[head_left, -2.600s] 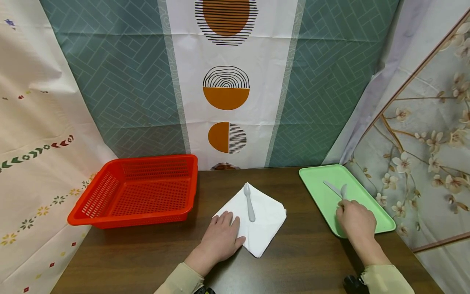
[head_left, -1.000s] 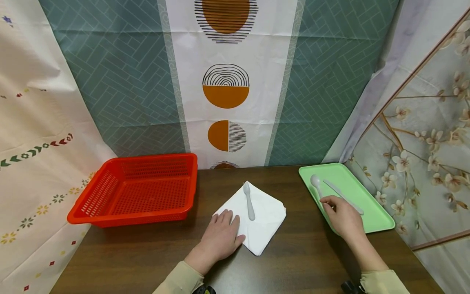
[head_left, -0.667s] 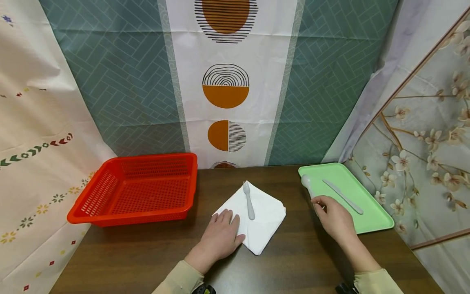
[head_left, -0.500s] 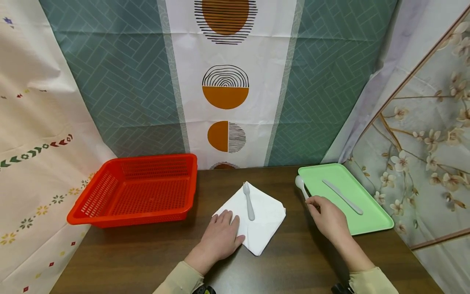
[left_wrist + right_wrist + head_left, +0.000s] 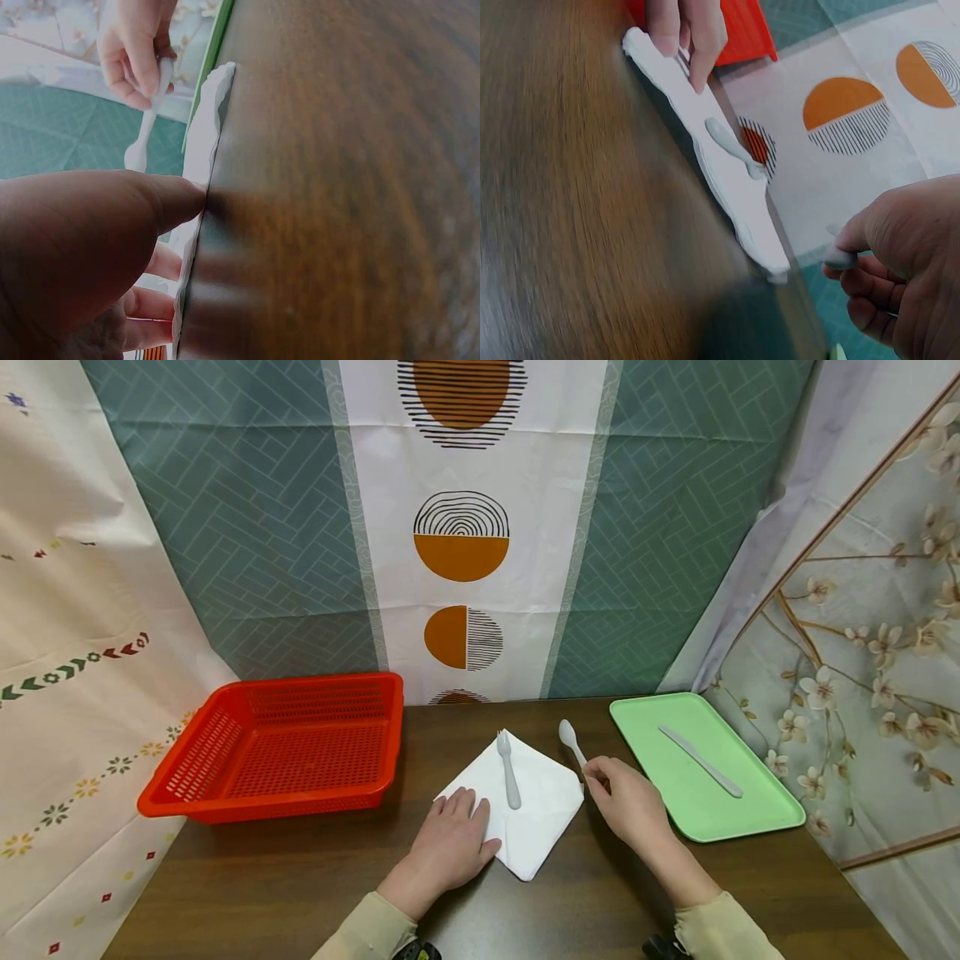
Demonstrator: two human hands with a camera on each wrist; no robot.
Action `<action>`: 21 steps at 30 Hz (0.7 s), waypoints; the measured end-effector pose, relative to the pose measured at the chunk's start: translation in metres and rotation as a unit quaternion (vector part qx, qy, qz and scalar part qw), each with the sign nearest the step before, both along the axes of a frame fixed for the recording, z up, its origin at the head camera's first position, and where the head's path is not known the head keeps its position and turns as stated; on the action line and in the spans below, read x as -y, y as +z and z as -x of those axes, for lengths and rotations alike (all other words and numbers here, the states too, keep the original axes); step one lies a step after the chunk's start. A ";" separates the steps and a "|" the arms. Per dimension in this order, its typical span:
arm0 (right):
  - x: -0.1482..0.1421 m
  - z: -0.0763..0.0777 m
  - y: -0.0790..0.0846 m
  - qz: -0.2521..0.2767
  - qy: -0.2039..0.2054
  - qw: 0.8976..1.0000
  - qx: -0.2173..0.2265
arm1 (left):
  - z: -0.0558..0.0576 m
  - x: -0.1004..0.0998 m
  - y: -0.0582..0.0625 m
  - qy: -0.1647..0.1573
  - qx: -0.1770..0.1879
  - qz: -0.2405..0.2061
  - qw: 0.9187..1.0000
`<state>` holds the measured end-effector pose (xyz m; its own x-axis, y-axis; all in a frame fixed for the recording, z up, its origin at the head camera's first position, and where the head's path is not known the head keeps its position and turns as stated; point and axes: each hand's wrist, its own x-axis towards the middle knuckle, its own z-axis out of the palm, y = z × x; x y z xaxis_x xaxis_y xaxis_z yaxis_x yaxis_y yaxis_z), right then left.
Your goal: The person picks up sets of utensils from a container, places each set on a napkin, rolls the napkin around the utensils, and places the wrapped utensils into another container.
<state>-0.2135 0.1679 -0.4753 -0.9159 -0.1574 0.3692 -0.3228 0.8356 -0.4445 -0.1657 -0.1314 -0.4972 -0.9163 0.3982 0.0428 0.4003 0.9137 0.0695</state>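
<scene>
My left hand (image 5: 453, 843) rests with fingers spread on the lower left part of a folded white napkin (image 5: 543, 810). On that napkin lies a grey fork (image 5: 509, 772), tines pointing away from me. Just right of the napkin, my right hand (image 5: 630, 802) pinches a grey spoon (image 5: 570, 739) by its handle, bowl pointing away. In the left wrist view the spoon (image 5: 139, 154) hangs above the napkin's level. A grey knife (image 5: 701, 762) lies on the light green tray (image 5: 757, 814) to the right.
A red perforated basket (image 5: 300, 789) stands at the back left of the brown wooden table (image 5: 300, 877). Patterned cloths hang behind the table and along both sides.
My right hand has lifted the spoon off the green tray and carried it left, up to the napkin's right corner. My left hand has stayed on the napkin; the knife remains on the tray.
</scene>
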 end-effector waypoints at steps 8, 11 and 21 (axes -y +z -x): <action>0.020 0.001 -0.002 -0.007 0.001 1.000 0.014 | 0.000 0.000 0.001 0.001 -0.004 0.002 1.000; 0.026 0.001 -0.001 -0.015 0.003 1.000 0.020 | 0.000 0.000 0.001 0.001 -0.002 0.001 1.000; 0.045 0.003 -0.004 -0.041 0.017 0.999 0.008 | 0.000 0.000 0.001 0.002 -0.001 -0.004 1.000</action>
<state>-0.2161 0.1232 -0.4798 -0.9150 -0.2180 0.3395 -0.3454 0.8581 -0.3799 -0.1654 -0.1315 -0.4965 -0.9176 0.3948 0.0473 0.3974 0.9145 0.0758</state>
